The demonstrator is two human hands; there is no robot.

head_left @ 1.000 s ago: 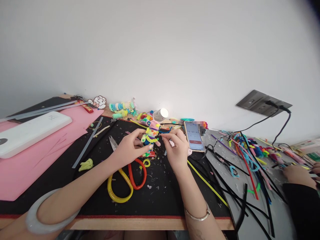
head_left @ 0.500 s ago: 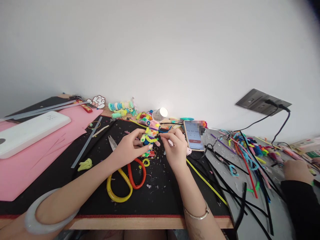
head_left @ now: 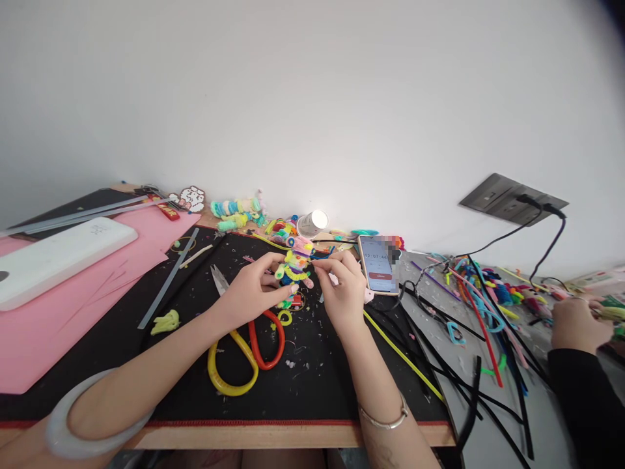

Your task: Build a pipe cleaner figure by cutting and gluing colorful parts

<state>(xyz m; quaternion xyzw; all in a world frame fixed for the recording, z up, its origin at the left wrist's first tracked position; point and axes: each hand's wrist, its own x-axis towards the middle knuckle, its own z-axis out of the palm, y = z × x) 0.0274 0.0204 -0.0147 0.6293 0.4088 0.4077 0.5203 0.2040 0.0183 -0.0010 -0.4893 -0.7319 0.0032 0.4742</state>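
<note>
Upright over the mat is a small multicoloured pipe-cleaner figure (head_left: 295,260), with a pink top, a blue-and-white eye-like disc, a yellow band and a blue lower part. My left hand (head_left: 256,290) grips it from the left, thumb in front and the other fingers partly behind. On its right side, the thumb and index finger of my right hand (head_left: 339,283) are pinched together close to the figure's edge. Whatever lies between those fingertips is too small to make out. Scissors (head_left: 233,365) with one yellow and one red handle loop lie beneath my left wrist.
A phone (head_left: 378,266) showing a timer leans behind my right hand, near a white cup (head_left: 312,223). Pink sheets (head_left: 97,286) and a white device (head_left: 68,260) lie left. Pipe cleaners (head_left: 481,312) spread rightward, where another person's hand (head_left: 579,324) works. A wall socket (head_left: 512,198) holds plugged cables.
The figure has turned slightly in my left hand, its top leaning a little differently. My right hand stays almost still. The other person's hand at the right has shifted, its fingers now showing more.
</note>
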